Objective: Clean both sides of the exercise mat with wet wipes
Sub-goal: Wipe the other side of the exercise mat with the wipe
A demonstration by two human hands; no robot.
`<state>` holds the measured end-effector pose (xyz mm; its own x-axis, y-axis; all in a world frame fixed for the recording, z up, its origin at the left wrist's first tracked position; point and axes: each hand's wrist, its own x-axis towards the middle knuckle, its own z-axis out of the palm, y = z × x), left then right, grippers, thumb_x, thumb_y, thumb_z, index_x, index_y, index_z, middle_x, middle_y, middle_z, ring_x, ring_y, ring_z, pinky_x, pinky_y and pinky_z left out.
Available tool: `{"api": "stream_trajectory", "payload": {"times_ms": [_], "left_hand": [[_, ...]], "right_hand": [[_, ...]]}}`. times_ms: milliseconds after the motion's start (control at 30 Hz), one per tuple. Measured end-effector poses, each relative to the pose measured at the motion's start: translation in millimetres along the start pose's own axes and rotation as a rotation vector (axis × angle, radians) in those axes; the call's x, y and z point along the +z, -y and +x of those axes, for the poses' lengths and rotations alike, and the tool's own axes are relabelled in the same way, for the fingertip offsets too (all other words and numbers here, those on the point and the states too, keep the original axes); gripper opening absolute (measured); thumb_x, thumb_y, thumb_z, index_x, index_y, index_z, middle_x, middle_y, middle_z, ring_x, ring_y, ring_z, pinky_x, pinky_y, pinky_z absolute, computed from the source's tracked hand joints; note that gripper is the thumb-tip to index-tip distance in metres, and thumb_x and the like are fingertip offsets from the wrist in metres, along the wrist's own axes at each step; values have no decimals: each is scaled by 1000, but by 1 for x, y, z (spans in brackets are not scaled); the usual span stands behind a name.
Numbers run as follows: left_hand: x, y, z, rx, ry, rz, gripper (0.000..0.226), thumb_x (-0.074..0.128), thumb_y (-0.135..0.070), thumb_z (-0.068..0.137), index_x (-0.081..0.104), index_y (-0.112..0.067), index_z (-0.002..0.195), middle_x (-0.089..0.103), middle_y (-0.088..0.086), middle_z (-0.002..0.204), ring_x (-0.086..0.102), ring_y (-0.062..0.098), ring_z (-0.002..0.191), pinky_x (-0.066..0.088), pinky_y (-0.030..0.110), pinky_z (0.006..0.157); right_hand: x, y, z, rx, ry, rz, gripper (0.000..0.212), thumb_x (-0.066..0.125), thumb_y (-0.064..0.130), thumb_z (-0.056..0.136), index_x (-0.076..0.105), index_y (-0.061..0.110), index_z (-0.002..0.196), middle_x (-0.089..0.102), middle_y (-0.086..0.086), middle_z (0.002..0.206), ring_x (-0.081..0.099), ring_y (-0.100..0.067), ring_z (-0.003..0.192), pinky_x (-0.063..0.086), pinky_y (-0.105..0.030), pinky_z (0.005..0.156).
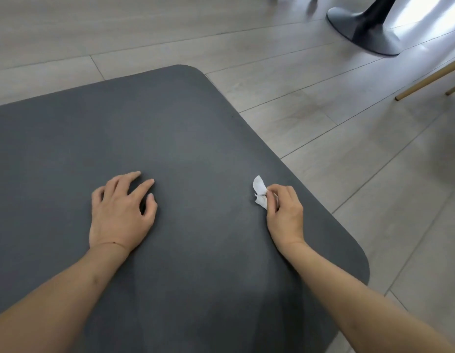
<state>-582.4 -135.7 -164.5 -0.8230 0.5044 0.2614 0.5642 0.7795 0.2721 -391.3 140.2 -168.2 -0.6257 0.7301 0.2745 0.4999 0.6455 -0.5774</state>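
Pale grey wood-look floor planks (323, 128) carry the flat dark grey foam exercise mat (150, 128), which is spread with its long axis running away to the left of view and its rounded short end lying on the right. On the mat, close to that right-hand end, a small crumpled white wet wipe (260, 191) is pinched in the curled fingers of the right hand (285, 212), the wipe sticking out on the side of the hand away from the mat's edge. Toward the mat's middle from the wipe, the left hand (119, 212) is rested palm-down on the surface, fingers spread and loosely bent, nothing held in it. Most of the unwiped-looking surface is judged to lie leftward and ahead of the wipe, so the next stroke is probably to be drawn from the right hand across toward the braced left. Beyond the mat's far corner, a dark grey pedestal base (366, 29) and light wooden legs (430, 80) are seen on the floor.
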Motion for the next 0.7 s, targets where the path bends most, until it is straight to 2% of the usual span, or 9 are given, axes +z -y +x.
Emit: {"api": "stream_trajectory", "payload": {"times_ms": [100, 167, 233, 333, 433, 600, 700], "left_hand": [[3, -1, -5, 146, -35, 8, 42, 44, -34, 95, 76, -19, 119, 65, 5, 125, 57, 33, 116, 41, 50, 95], [1, -6, -10, 191, 37, 39, 48, 40, -37, 97, 73, -18, 126, 64, 6, 130, 56, 34, 121, 42, 50, 96], [-4, -18, -31, 124, 142, 77, 55, 35, -39, 98, 64, -20, 140, 56, 8, 148, 48, 33, 139, 39, 52, 108], [-8, -54, -89, -59, 273, 109, 62, 27, -45, 100, 43, -26, 157, 33, 4, 167, 22, 30, 157, 21, 56, 124], [-7, -80, -126, -92, 336, 180, 65, 22, -49, 101, 29, -31, 163, 18, 1, 172, 7, 30, 160, 14, 61, 126], [-2, -82, -121, -110, 305, 227, 66, 22, -51, 99, 30, -33, 162, 18, 1, 172, 6, 29, 160, 11, 61, 126], [-3, -81, -121, -105, 316, 215, 66, 19, -52, 99, 27, -35, 162, 14, -1, 173, 1, 27, 161, 8, 59, 126]], "right_hand": [[-1, -1, 2, -1, 26, 17, 12, 55, 14, 99, 66, 17, 102, 54, 8, 97, 49, -6, 79, 36, -16, 72], [-1, -2, 3, 0, 46, 28, 12, 54, 15, 100, 65, 18, 101, 53, 8, 98, 47, -6, 78, 35, -16, 71], [-3, -1, 3, 9, 44, 43, 12, 53, 16, 101, 65, 19, 98, 52, 8, 96, 47, -7, 77, 37, -19, 70], [-5, 3, 4, -11, 43, 35, 11, 56, 19, 99, 66, 18, 95, 52, 6, 94, 50, -11, 74, 44, -26, 69], [-10, 5, 2, -17, 46, 64, 11, 63, 24, 94, 69, 17, 100, 54, 5, 97, 54, -12, 76, 47, -26, 69], [-11, -10, 0, -222, 144, -11, 31, 71, 21, 87, 66, 7, 114, 53, -5, 101, 52, -17, 84, 43, -24, 75], [-17, -20, 10, -294, 186, -83, 21, 67, 14, 92, 67, 2, 109, 52, -10, 101, 52, -25, 89, 47, -33, 76]]}}
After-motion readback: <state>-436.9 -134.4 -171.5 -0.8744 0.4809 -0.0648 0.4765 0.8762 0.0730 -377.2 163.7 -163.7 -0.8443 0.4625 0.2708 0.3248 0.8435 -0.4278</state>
